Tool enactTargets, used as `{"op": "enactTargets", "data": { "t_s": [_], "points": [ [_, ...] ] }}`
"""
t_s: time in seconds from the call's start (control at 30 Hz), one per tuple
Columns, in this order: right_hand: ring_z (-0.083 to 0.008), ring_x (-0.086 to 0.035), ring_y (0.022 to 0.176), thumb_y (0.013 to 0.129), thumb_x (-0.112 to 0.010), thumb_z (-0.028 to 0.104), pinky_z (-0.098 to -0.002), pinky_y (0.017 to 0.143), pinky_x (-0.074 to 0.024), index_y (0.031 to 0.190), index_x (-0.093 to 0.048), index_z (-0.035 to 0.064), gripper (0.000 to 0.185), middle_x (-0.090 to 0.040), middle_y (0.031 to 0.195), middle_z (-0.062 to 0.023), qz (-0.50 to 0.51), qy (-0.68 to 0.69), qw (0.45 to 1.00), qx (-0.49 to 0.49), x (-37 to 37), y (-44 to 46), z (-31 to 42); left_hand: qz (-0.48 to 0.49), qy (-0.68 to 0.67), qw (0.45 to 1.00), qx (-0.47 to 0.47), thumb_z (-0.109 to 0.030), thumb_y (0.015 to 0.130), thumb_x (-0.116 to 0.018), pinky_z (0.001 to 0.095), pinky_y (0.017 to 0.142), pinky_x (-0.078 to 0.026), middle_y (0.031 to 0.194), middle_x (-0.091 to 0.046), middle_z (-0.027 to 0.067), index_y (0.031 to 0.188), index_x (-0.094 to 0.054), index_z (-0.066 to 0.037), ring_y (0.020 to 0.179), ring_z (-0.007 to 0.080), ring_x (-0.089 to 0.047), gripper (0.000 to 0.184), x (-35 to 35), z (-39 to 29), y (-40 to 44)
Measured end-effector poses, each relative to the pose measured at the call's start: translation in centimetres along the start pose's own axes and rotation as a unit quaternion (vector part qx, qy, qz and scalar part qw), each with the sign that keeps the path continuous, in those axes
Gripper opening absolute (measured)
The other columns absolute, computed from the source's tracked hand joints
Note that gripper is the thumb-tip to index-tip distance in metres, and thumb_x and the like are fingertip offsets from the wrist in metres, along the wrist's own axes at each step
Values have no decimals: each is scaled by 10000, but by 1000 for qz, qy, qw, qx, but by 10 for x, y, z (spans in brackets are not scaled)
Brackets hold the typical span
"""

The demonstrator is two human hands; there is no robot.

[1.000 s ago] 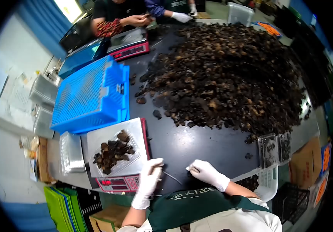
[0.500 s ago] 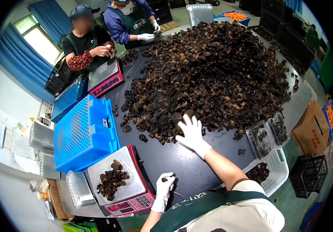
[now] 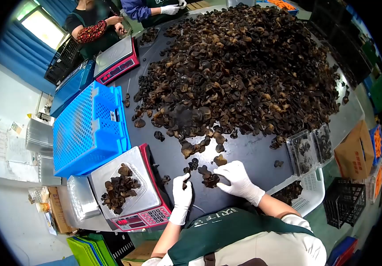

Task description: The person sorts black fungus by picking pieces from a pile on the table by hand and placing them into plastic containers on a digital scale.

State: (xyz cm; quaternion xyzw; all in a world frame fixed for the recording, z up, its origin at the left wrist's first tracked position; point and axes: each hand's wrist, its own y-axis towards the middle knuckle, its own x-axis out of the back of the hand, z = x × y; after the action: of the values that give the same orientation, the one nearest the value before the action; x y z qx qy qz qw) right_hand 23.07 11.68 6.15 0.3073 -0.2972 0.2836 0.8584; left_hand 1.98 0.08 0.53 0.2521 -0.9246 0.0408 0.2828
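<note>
A large heap of dark brown wood ear mushrooms (image 3: 244, 66) covers the table's far and middle part. Close to me, my white-gloved left hand (image 3: 182, 193) is closed with a small dark wood ear mushroom at its fingertips. My right hand (image 3: 237, 181), gloved too, has thumb and fingers apart beside a small cluster of wood ear mushrooms (image 3: 209, 178), its fingertips at the cluster's edge. More loose pieces lie between my hands and the heap. Left of my left hand, a red-framed scale (image 3: 149, 217) bears a clear plastic tray of wood ear mushrooms (image 3: 120, 190).
A blue crate (image 3: 78, 133) stands behind the scale, with stacked clear trays (image 3: 82, 197) at the left. An open clear box (image 3: 301, 153) and a white basket (image 3: 315, 190) are at right. Two people stand across the table near a second scale (image 3: 115, 64).
My right hand has drawn back from the heap's edge toward me, and loose mushrooms now lie between my hands. My left hand has moved slightly up and left as the view shifted.
</note>
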Motion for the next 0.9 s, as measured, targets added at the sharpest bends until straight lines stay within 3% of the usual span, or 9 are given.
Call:
{"op": "enactTargets", "data": {
  "t_s": [0.13,0.33,0.43,0.5,0.57,0.6,0.73,0.83,0.9],
  "points": [
    [-287,-583,871,719,-652,82,-386,751,-470,1019,-617,93,303,-629,942,-78,-87,-6,996,-28,0,9,-16,-25,18,998,-56,36,756,-639,272,742,-462,941,-541,62,1063,-608,-48,816,159,-549,320,-3,-5,12],
    [-312,-558,980,738,-600,89,-432,874,-443,1109,-586,85,371,-600,1050,-114,7,-59,997,-44,-34,15,-23,-25,121,985,-123,-22,749,-680,285,739,-477,964,-531,104,1033,-594,-53,815,185,-565,298,-8,-4,33],
    [-303,-581,916,755,-588,63,-397,836,-467,1064,-588,85,309,-605,976,-113,2,56,995,-87,-41,8,-43,-28,61,998,-17,-46,803,-650,278,674,-485,794,-565,81,872,-556,-29,709,156,-572,118,-8,0,29],
    [-259,-598,795,793,-603,84,-336,735,-488,1013,-577,67,222,-593,896,-104,-12,200,940,-277,-21,15,-24,-19,42,997,68,-89,834,-632,291,658,-489,807,-587,99,879,-558,-54,722,202,-606,93,-1,0,27],
    [-236,-592,764,774,-600,87,-334,735,-491,1030,-567,66,259,-587,868,-94,-27,190,941,-279,-9,11,-20,-7,22,999,47,-91,837,-630,290,653,-489,814,-589,97,907,-573,-56,723,193,-606,97,3,-9,24],
    [-138,-532,640,748,-624,43,-276,630,-463,868,-533,58,151,-543,708,-51,-66,178,949,-250,-9,10,-17,4,-1,1000,27,-93,840,-628,289,647,-490,821,-592,96,936,-587,-58,725,184,-607,110,2,-13,22],
    [-296,-616,797,687,-588,82,-377,733,-519,1141,-554,82,456,-597,962,-129,24,67,995,-70,-14,9,4,79,147,978,-126,-156,745,-703,326,765,-481,938,-515,101,1248,-565,-149,853,262,-558,521,-6,-32,36],
    [-298,-601,807,713,-625,117,-403,708,-506,1200,-506,99,502,-540,1028,-138,160,-35,982,-93,-37,3,22,130,218,960,-116,-184,726,-686,351,811,-469,1024,-503,118,1219,-601,-161,936,290,-537,501,-19,-28,43],
    [-285,-606,779,761,-666,210,-392,680,-506,1171,-532,115,442,-529,993,-122,138,-15,990,-41,-53,-6,15,102,204,965,-134,-149,712,-679,351,820,-470,1036,-510,121,1127,-643,-138,955,293,-541,417,-20,-20,45]
  ]
}}
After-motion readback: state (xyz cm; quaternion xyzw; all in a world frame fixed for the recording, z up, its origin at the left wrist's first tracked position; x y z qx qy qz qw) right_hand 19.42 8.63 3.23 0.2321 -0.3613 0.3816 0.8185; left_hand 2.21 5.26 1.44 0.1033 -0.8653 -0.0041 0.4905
